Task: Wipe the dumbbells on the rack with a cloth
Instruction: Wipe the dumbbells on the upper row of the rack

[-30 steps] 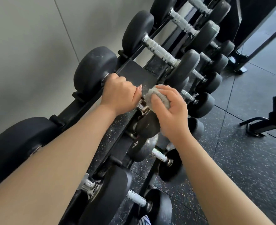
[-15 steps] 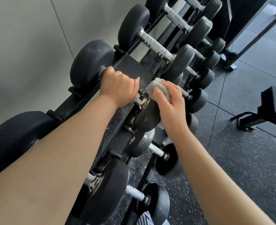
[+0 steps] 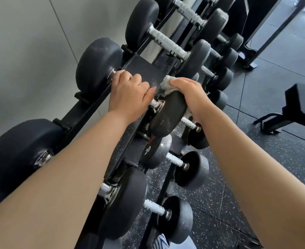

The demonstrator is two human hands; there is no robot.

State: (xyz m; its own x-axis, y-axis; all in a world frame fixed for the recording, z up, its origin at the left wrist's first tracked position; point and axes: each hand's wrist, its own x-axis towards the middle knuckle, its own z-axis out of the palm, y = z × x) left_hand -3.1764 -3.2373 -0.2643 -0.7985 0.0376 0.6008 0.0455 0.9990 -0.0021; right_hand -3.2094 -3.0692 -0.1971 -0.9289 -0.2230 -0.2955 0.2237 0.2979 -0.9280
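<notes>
Two hands are kept on one dumbbell (image 3: 97, 65) on the top rail of the rack (image 3: 144, 69). Its handle is gripped by the curled left hand (image 3: 130, 95). The cloth (image 3: 166, 85) is clasped by the right hand (image 3: 191, 95) and pressed on the near head (image 3: 168, 115).

One head-worn camera, close above both forearms.
It faces forward and down along the rack (image 3: 144, 69): wall (image 3: 31, 51) beyond the left hand (image 3: 130, 95), floor (image 3: 274, 155) beyond the right hand (image 3: 191, 94), both mid-frame.
</notes>
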